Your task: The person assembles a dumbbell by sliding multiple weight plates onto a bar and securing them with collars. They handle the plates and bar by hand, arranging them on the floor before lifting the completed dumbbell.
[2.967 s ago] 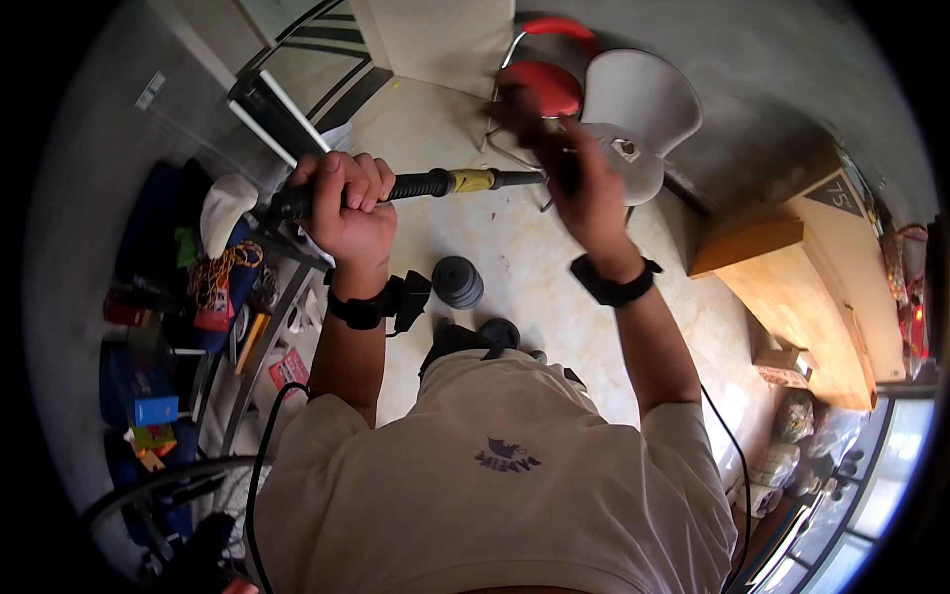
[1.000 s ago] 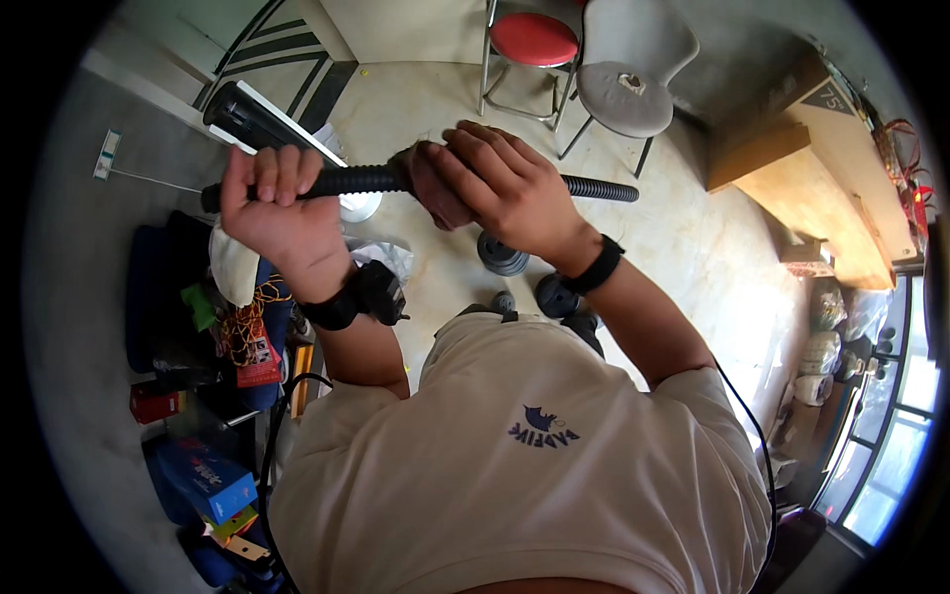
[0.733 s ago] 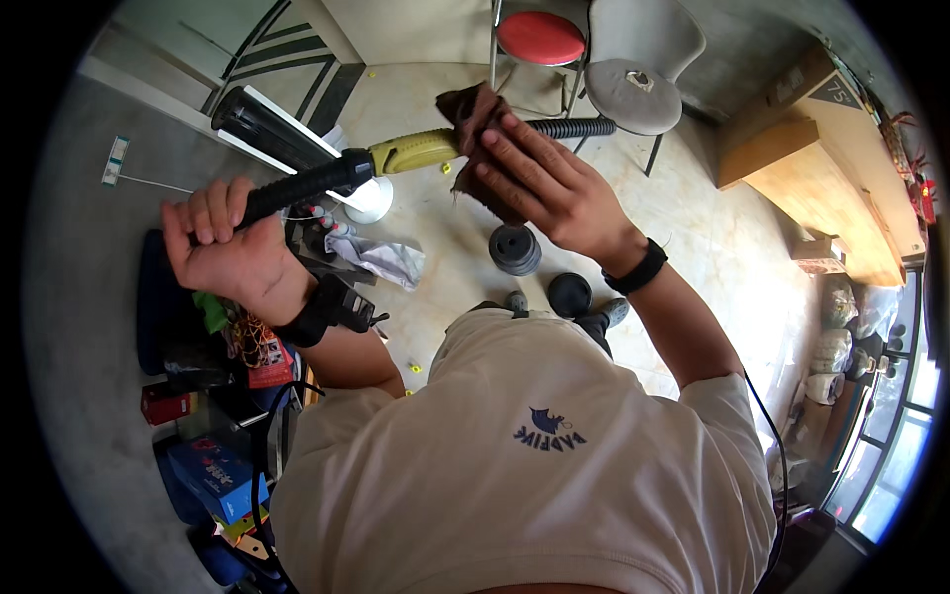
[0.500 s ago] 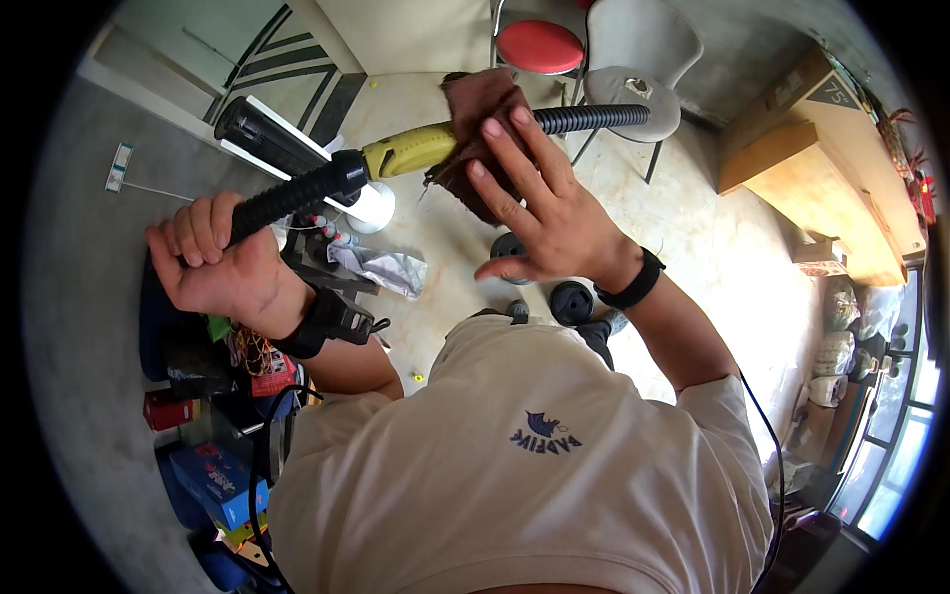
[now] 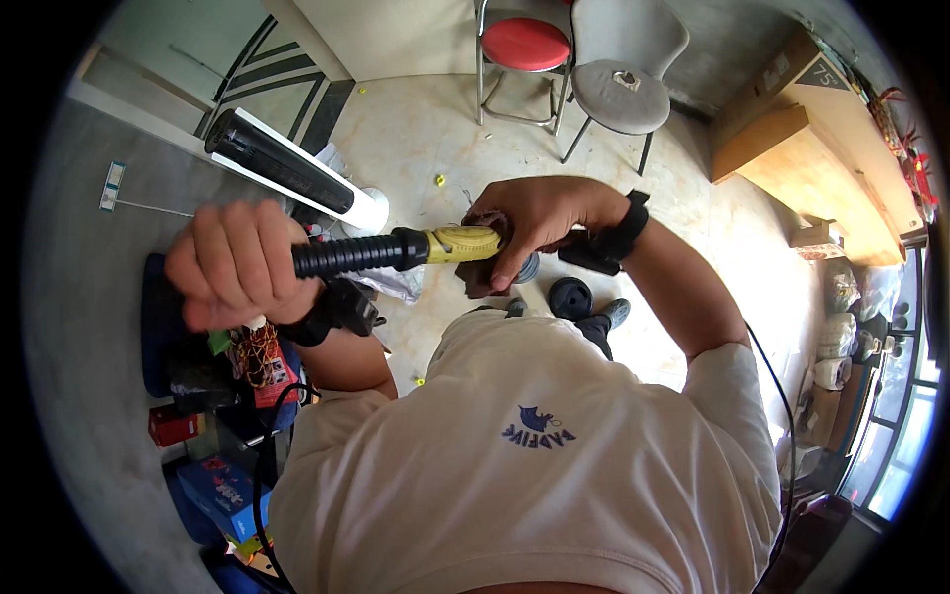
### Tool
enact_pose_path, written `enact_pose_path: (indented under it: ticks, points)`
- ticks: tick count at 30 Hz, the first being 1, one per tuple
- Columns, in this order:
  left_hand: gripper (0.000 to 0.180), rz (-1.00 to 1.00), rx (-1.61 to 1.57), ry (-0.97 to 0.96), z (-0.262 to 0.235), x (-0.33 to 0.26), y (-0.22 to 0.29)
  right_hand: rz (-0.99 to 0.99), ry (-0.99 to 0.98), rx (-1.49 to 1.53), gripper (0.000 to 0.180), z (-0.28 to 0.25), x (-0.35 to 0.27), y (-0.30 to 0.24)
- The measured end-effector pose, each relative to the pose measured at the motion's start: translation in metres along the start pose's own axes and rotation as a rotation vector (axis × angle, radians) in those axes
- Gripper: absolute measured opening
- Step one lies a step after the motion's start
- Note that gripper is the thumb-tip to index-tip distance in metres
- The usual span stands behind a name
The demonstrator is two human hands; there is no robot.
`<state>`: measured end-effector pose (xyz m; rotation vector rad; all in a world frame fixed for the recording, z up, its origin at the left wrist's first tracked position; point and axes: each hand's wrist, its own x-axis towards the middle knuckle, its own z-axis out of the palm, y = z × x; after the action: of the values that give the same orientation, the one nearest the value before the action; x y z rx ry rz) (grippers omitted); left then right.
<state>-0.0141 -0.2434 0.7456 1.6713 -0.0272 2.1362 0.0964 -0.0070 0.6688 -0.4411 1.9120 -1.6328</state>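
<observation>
A bar with a black ribbed section [image 5: 358, 254] and a yellow middle section [image 5: 461, 244] lies level in front of my chest. My left hand [image 5: 237, 259] is closed in a fist around the ribbed left end. A brown cloth [image 5: 482, 278] wraps the yellow section near its right side, and my right hand [image 5: 539, 223] is curled over it, thumb toward me, gripping cloth and bar together. The bar's right end is hidden behind that hand and wrist. Both wrists wear black straps.
Below the bar, a black round plate [image 5: 571, 297] lies on the floor by my feet. A red-seated stool [image 5: 525, 45] and a grey chair [image 5: 621, 94] stand ahead. At left are a black-and-white tower fan [image 5: 282, 166] and a blue box [image 5: 220, 492]; a large cardboard box [image 5: 841, 188] is at right.
The bar has come down closer to me and levelled out. My right hand went from flat, spread fingers on the cloth to curled around it. My left hand has turned knuckles up.
</observation>
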Motion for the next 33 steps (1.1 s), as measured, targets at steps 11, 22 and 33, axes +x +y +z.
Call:
enact_pose_path:
  ticks: [11, 22, 33]
  points:
    - [0.026, -0.118, 0.362, 1.198, -0.050, -0.082, -0.094, -0.106, 1.154, -1.336, 0.010, 0.025, 0.043, 0.019]
    - [0.025, 0.025, 0.046, 1.238, -0.104, -0.102, -0.028, -0.257, 1.213, -1.451, 0.031, 0.003, 0.022, 0.069]
    - [0.026, -0.032, 0.119, 1.218, -0.082, -0.095, -0.046, -0.291, 1.053, -1.327, 0.030, 0.020, 0.059, 0.051]
